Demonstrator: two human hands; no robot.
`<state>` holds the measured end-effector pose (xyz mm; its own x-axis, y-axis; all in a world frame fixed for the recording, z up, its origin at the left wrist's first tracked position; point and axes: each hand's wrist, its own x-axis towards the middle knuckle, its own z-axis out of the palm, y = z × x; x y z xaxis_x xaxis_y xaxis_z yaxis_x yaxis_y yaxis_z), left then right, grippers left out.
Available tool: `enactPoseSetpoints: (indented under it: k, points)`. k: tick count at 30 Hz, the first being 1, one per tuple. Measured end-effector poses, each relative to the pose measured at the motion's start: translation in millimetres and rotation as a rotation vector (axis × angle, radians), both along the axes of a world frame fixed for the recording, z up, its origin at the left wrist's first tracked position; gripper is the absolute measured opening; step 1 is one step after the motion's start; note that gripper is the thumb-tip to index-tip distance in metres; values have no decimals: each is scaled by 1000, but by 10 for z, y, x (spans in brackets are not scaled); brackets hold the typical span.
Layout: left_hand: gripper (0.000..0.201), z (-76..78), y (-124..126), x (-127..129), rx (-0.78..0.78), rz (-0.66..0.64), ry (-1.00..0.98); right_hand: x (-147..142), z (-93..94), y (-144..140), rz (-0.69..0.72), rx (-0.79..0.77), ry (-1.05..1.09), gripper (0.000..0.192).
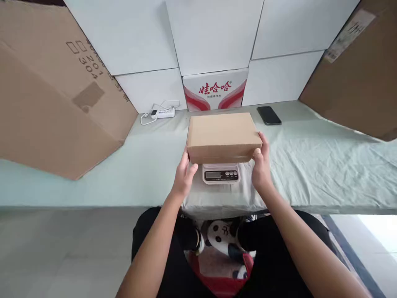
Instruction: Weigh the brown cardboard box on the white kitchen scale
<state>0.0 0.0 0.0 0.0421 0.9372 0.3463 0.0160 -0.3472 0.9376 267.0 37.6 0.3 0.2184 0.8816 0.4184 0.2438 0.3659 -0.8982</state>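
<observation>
A closed brown cardboard box [222,135] rests on a small white digital scale [221,174], whose display and buttons show below the box's front edge. My left hand [184,173] is at the box's front left corner, fingers touching its side. My right hand [261,162] grips the front right corner, thumb on the front face and fingers along the side. Both hands hold the box from its two ends.
The scale stands on a table covered with a pale green cloth [325,165]. A black phone [269,115] lies at the back right, a white power strip [161,111] at the back left. Large cardboard boxes [49,95] lean at both sides. White cartons are stacked behind.
</observation>
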Motion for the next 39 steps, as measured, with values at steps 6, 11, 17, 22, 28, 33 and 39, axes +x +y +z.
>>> enactPoseSetpoints:
  k: [6,11,17,22,28,33,39]
  points:
    - [81,-57,51,-48,20,22,32,45,-30,23,21,-68,93,77]
    - [80,-57,50,-44,0,21,31,138,-71,96,69,-65,155,68]
    - [79,-51,35,-9,-12,16,2,156,-87,83,138,-55,114,63]
    - [80,-51,38,-30,-5,39,6,144,-53,66,123,-54,117,64]
    - [81,-42,42,-40,-6,49,7,117,5,66,108,-80,186,67]
    - [82,-56,42,-42,-8,51,20,142,22,73,14,-116,386,69]
    - [86,-166,65,-102,-4,84,14,316,87,131,-163,-137,624,62]
